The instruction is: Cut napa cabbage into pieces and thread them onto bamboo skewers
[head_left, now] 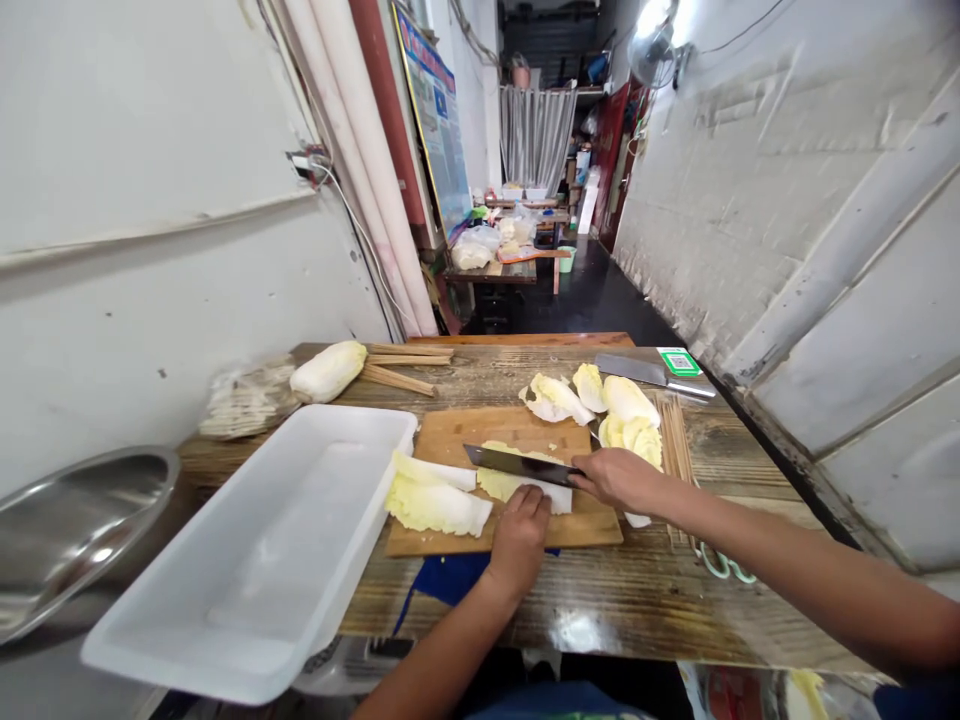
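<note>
Cabbage leaf (493,484), probably light, best steadied by its stiff rib (560,498), was pinned under bunched left fingers (528,502), the kitchen knife (517,463) gripped in right fingers (589,478).

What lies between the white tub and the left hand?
Pale cabbage leaves lie there on the cutting board, as the head view shows.

Evenly bright overall. Glare blows out at top, right of center, by the wall fan (651,55); shiny spot on near table edge (577,630). Far end dimmer. Wide-lens stretch bends the edges; steel bowl (71,535) at left looks smeared, soft.
</note>
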Available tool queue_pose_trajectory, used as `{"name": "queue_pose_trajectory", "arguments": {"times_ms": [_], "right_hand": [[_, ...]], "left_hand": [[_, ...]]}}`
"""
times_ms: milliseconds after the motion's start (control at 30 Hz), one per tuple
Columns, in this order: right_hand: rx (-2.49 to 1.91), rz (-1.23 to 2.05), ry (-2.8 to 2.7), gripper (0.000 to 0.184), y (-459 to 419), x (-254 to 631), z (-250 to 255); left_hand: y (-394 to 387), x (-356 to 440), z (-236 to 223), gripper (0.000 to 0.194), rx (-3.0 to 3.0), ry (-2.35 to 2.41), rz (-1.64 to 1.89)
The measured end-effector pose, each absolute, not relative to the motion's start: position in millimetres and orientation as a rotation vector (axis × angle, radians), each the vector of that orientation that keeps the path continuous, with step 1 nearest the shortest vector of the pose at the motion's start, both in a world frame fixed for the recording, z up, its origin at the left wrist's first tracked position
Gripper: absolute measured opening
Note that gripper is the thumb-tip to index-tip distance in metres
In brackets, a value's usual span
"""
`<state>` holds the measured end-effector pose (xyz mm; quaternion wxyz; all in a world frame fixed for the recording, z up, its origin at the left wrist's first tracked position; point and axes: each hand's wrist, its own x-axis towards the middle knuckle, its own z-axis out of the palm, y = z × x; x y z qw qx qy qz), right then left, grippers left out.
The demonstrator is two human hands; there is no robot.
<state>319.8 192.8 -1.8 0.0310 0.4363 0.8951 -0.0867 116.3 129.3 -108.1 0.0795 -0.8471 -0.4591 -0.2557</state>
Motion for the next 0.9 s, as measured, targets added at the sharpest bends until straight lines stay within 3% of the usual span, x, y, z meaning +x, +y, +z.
{"name": "queue_pose_trajectory", "arguments": {"times_ms": [233, 467, 567, 733, 900], "right_hand": [[1.501, -0.105, 2.658, 0.032, 151.4, 396.7, -10.3], [1.939, -0.579, 2.717, 0.045, 87.5, 450.9, -25.3], [2.223, -0.681, 2.67, 0.049, 58.3, 463.2, -43.1], [2.618, -0.702, 2.526, 0.054, 19.8, 473.3, -65.1], [2.82, -0.817, 2.337, 0.062, -3.2, 470.0, -71.2]], "left_hand": [[125.8, 117.2, -91.2, 0.024, -2.498, -1.24, -0.931], [122.2, 91.8, -19.9, 0.031, -2.376, -1.103, -1.247], [131.2, 59.3, -3.7, 0.031, -2.358, -1.277, -0.969], [149.7, 17.6, -2.7, 0.03, -2.412, -1.997, 0.066], [163.9, 46.8, 10.9, 0.041, -2.444, -1.952, 0.017]]}}
